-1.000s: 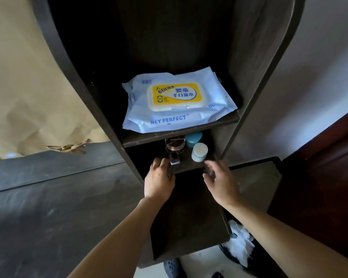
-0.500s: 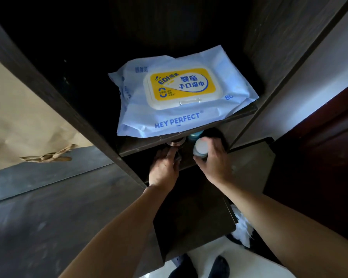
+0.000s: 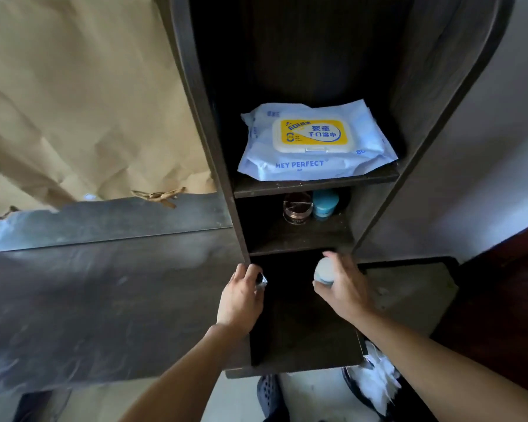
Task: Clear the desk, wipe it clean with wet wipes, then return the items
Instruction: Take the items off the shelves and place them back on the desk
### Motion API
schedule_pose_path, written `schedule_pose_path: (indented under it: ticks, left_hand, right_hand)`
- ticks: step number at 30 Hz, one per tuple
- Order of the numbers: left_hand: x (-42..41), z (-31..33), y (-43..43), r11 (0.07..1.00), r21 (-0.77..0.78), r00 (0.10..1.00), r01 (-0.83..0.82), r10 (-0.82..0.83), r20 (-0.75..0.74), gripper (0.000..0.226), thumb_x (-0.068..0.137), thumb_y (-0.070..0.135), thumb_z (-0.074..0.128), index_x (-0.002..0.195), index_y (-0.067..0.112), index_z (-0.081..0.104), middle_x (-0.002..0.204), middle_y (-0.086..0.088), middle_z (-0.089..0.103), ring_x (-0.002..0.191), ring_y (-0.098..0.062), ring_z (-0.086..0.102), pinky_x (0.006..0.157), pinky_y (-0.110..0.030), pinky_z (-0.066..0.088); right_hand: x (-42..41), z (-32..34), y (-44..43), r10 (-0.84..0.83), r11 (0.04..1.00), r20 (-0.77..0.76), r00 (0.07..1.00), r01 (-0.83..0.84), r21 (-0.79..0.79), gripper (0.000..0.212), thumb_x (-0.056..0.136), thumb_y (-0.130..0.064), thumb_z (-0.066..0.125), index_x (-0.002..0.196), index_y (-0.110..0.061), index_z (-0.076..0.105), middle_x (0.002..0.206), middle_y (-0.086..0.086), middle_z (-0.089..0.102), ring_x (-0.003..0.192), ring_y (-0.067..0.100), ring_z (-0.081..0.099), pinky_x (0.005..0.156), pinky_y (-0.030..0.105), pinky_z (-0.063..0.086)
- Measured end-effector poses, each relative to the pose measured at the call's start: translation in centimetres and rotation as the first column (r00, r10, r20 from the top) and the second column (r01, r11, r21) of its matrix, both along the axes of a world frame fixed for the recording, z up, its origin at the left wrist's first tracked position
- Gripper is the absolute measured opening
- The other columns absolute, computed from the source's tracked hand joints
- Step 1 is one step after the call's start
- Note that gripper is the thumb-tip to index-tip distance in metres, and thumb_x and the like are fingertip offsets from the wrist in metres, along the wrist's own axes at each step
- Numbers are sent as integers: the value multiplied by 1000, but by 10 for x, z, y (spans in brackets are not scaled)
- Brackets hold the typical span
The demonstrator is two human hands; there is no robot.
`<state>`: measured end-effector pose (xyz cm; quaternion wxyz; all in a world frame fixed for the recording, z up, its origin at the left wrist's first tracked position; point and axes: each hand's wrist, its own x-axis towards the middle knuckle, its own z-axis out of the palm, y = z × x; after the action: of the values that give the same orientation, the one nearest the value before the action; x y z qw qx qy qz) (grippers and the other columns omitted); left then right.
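Both hands have come out of the lower shelf since half a second ago, each bringing something with it. At about 6 o'clock in the view the left hand [image 3: 241, 300] is curled shut around a small dark-capped item [image 3: 260, 280]; only its tip shows past the fingers, so it may be a little bottle, though that is hard to tell. Toward 5 o'clock the right hand [image 3: 343, 292] is wrapped closed around a white jar [image 3: 324, 271], its pale lid facing up and out of the grip. Taking one thing in each hand looks like a way to halve the trips. Behind them, toward 12 o'clock, the lower shelf [image 3: 299, 239] still carries a brown glass jar [image 3: 297, 208] and a blue-lidded jar [image 3: 325, 204] standing just beside each other at the back. Above that, the upper shelf [image 3: 314, 185] holds the wet wipes pack [image 3: 314, 144] lying flat, flip lid closed, its front edge overhanging the board. At 9 o'clock the dark counter [image 3: 104, 300] lies bare and streaked, which suggests it has been wiped already and that these items are being fetched for their return; if so, the two jars at the back remain to be brought over. Below, at 5 o'clock, crumpled white wipes [image 3: 375, 382] sit in a bin.
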<state>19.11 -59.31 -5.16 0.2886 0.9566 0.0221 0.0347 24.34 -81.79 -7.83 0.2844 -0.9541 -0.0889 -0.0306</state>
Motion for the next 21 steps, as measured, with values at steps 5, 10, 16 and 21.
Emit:
schedule_pose_path:
  ticks: [5,10,16,21]
  left_hand:
    - [-75,4,21,989,23,989,-144,145,-38,24,73,4,67,92,9,53,89,-6,47,71,-31,52,59,-35,44]
    - [-144,16,58,954,62,955,-293,296,-28,22,72,5,64,88,11,50,87,-3,44,73,-29,49,59,-34,39]
    - [-202,27,130,893,69,896,-444,445,8,19,75,7,64,88,13,50,87,-3,49,80,-27,52,63,-30,36]
    - [-249,30,217,869,130,876,-478,483,-6,19,75,8,61,90,13,49,89,-2,48,80,-28,52,63,-35,40]
  right_hand:
    - [-35,6,19,126,992,-111,986,-125,18,65,62,-18,77,122,-21,51,116,4,47,96,30,57,69,34,49]
    - [-69,22,66,302,950,-159,940,-311,-35,59,67,-28,74,119,-27,47,111,-1,52,102,22,51,75,32,46]
    - [-102,36,156,445,890,-185,876,-455,-12,59,68,-33,70,121,-29,46,114,-6,54,108,18,52,81,31,46]
    - [-128,37,252,496,862,-172,851,-507,-24,59,67,-36,70,120,-28,47,111,-3,55,107,21,52,81,31,44]
